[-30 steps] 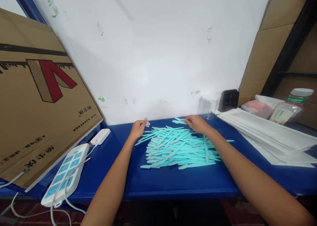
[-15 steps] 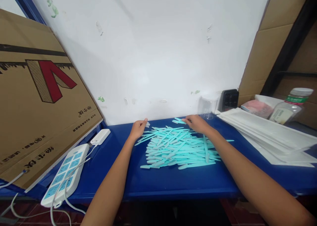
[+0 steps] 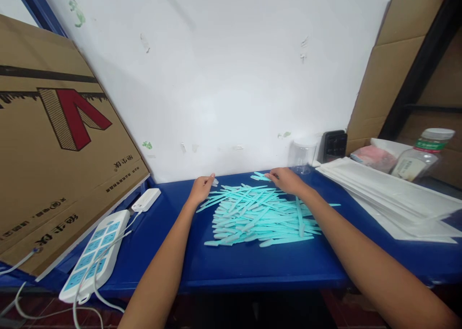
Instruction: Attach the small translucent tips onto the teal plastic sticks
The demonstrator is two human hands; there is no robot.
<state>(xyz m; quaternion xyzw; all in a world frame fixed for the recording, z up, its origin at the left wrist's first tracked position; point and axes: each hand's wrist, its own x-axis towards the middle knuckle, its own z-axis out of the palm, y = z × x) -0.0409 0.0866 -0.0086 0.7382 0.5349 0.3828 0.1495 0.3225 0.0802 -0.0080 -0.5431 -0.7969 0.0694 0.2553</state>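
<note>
A loose heap of teal eyebrow razors, slim flat sticks with pale capped ends, lies on the blue table. Past the heap's far left corner is my left hand, closed, thumb against forefinger. Pale ends like those of the razors stick out to its right; the rest is hidden behind the fingers. My right hand is at the far right side of the heap, pinching the ends of a few teal razors that point left. My right forearm passes over the heap's right edge.
A white power strip with cables and a small white adapter sit at left, beside a big cardboard box. At right are stacked white sheets, a clear cup, a black device and a bottle. A white wall stands behind.
</note>
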